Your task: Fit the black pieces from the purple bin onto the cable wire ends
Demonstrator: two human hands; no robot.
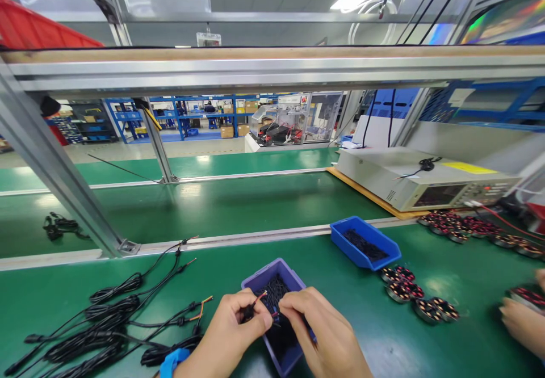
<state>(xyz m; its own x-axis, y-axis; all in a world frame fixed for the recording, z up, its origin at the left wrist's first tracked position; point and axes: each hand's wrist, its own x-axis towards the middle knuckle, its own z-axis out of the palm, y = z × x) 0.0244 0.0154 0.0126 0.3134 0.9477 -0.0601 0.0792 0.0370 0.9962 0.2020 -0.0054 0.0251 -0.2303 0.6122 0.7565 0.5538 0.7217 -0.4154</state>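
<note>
My left hand (242, 324) is closed on the end of a black cable (248, 311), from which thin red and light-tipped wires stick out. Close beside it, the fingertips of my right hand (320, 328) are pinched together; what they hold is too small to make out. Both hands are above a purple bin (279, 264) filled with short, thin black pieces that look like tubing. A blue band circles my left wrist. Left of my hands lie several coiled black cables (108, 313) with bare coloured wire ends.
A blue bin (385, 261) of black pieces stands beyond my right hand. Several copper-wound motor stators (402, 291) sit near it, with more by a grey bench instrument (409, 173). At the right edge, another person's hands hold a stator (528, 297). A metal frame post (63, 168) rises left.
</note>
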